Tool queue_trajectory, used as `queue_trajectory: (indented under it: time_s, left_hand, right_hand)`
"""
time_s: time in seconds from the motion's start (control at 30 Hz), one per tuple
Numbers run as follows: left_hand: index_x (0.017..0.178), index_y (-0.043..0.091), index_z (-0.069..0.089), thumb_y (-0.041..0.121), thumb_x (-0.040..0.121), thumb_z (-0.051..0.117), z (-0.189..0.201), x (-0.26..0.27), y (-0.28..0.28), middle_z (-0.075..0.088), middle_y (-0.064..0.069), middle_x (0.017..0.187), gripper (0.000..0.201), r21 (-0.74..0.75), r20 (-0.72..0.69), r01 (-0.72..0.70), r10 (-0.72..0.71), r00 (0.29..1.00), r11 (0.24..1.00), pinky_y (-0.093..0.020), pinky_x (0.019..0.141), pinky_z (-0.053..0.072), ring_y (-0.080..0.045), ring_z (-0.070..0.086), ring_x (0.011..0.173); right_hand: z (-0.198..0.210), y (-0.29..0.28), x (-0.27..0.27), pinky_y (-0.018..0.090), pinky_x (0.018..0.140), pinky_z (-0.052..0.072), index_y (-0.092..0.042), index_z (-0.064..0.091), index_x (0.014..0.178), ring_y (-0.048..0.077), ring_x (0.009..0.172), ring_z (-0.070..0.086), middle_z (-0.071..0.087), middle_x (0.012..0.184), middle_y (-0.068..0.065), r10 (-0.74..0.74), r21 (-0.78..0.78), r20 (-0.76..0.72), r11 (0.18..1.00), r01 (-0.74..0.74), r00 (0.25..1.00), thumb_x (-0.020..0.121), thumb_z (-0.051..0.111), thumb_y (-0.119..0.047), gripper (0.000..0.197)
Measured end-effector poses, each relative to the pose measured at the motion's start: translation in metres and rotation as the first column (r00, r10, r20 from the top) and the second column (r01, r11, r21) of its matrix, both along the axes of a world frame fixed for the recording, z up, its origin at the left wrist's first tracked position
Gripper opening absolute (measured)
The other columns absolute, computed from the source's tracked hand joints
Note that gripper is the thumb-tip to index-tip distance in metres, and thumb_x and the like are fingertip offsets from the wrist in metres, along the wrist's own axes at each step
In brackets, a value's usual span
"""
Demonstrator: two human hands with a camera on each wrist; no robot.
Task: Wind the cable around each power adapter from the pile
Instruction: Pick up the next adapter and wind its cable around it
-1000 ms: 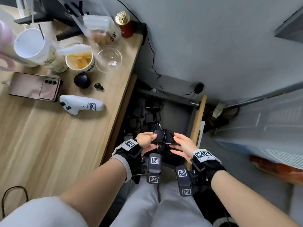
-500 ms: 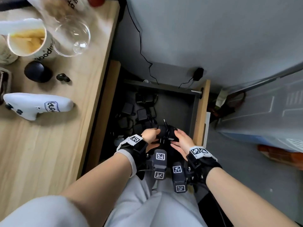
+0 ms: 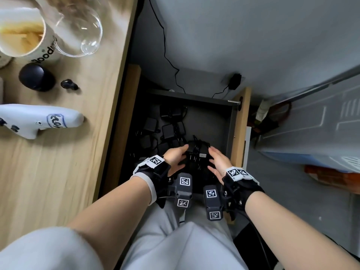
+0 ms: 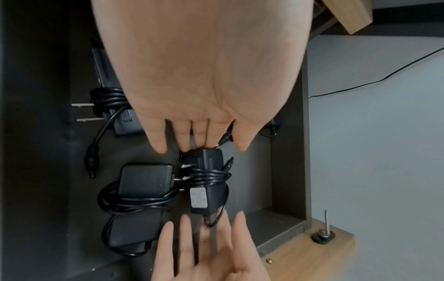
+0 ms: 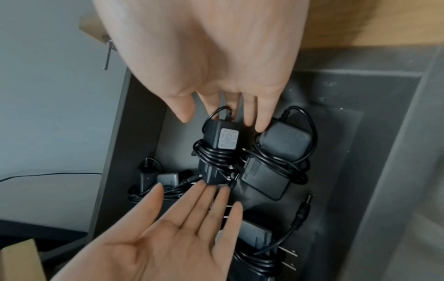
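Note:
A black power adapter (image 3: 198,151) with its cable wound round its middle lies in the open grey drawer (image 3: 231,121); its white label faces up (image 4: 199,197) (image 5: 227,140). My left hand (image 3: 175,156) (image 4: 199,133) is beside it on the left, fingers straight, fingertips just touching its end. My right hand (image 3: 218,160) (image 5: 221,106) is at its right, also with straight fingers, holding nothing. Other wound adapters (image 4: 146,180) (image 5: 281,144) lie next to it. A pile of loose adapters (image 3: 165,129) fills the drawer's back left.
The wooden desk (image 3: 78,172) stands to the left with a paper cup (image 3: 23,36), a glass (image 3: 81,30), a white controller (image 3: 39,121) and a black case (image 3: 36,76). A plug (image 3: 234,80) hangs on the grey wall behind the drawer.
Both hands gripped the wound adapter above the drawer earlier. They have since lowered it among the wound ones and straightened their fingers off it. The head view has tipped down.

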State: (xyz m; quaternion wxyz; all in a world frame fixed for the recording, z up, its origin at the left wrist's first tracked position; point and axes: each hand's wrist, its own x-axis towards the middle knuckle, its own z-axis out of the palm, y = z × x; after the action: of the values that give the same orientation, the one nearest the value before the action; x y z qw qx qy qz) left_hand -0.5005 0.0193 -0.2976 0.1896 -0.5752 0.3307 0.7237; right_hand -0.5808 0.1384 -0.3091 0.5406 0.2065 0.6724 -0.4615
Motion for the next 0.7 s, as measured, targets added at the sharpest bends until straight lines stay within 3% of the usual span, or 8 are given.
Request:
queue_trajectory:
  time_s: [0.2,0.37,0.47,0.63,0.7]
  left_hand:
    - [0.137,0.012,0.045,0.027,0.1,0.042,0.038,0.008,0.008,0.046,0.001,0.143,0.041,-0.029,-0.017,0.02,-0.02,1.0,0.999,-0.034,0.103,0.031,-0.015,0.039,0.133]
    - [0.137,0.011,0.044,0.032,0.102,0.034,0.105,0.009,0.01,0.053,-0.006,0.136,0.043,-0.038,-0.08,0.12,-0.123,0.989,0.992,-0.033,0.098,0.039,-0.021,0.054,0.113]
    - [0.135,0.012,0.047,0.032,0.101,0.035,0.149,0.011,0.007,0.056,-0.01,0.133,0.041,-0.092,-0.136,0.132,-0.144,0.98,0.987,-0.031,0.094,0.043,-0.024,0.057,0.113]
    - [0.117,0.016,0.054,0.027,0.098,0.044,0.218,0.028,-0.005,0.06,-0.012,0.127,0.024,-0.208,-0.196,0.052,-0.093,0.976,0.977,-0.028,0.086,0.046,-0.023,0.059,0.103]
    - [0.116,0.015,0.054,0.026,0.098,0.044,0.241,0.045,-0.014,0.062,-0.011,0.122,0.023,-0.257,-0.214,-0.014,-0.043,0.976,0.966,-0.027,0.084,0.046,-0.022,0.059,0.1]
  right_hand:
    - [0.046,0.012,-0.001,0.037,0.111,0.031,-0.015,0.033,0.144,0.025,0.138,0.031,0.032,0.15,0.006,0.059,0.025,-0.042,0.998,-0.058,0.997,0.1,0.04,-0.023,0.045]
    - [0.11,0.012,-0.007,0.039,0.105,0.039,-0.006,0.049,0.132,0.031,0.126,0.046,0.046,0.14,0.014,0.18,-0.013,-0.019,0.983,-0.181,0.983,0.1,0.038,-0.015,0.035]
    - [0.156,0.002,-0.012,0.038,0.103,0.04,-0.002,0.052,0.127,0.033,0.122,0.051,0.053,0.133,0.017,0.289,-0.048,-0.044,0.956,-0.291,0.956,0.1,0.039,-0.015,0.034]
    - [0.22,-0.035,-0.006,0.03,0.088,0.048,-0.004,0.055,0.125,0.026,0.104,0.058,0.058,0.128,0.017,0.474,-0.101,-0.138,0.867,-0.488,0.87,0.098,0.04,-0.017,0.033]
    - [0.24,-0.056,0.004,0.022,0.078,0.047,-0.005,0.056,0.124,0.021,0.1,0.057,0.059,0.126,0.016,0.543,-0.124,-0.175,0.815,-0.565,0.821,0.098,0.041,-0.018,0.033]
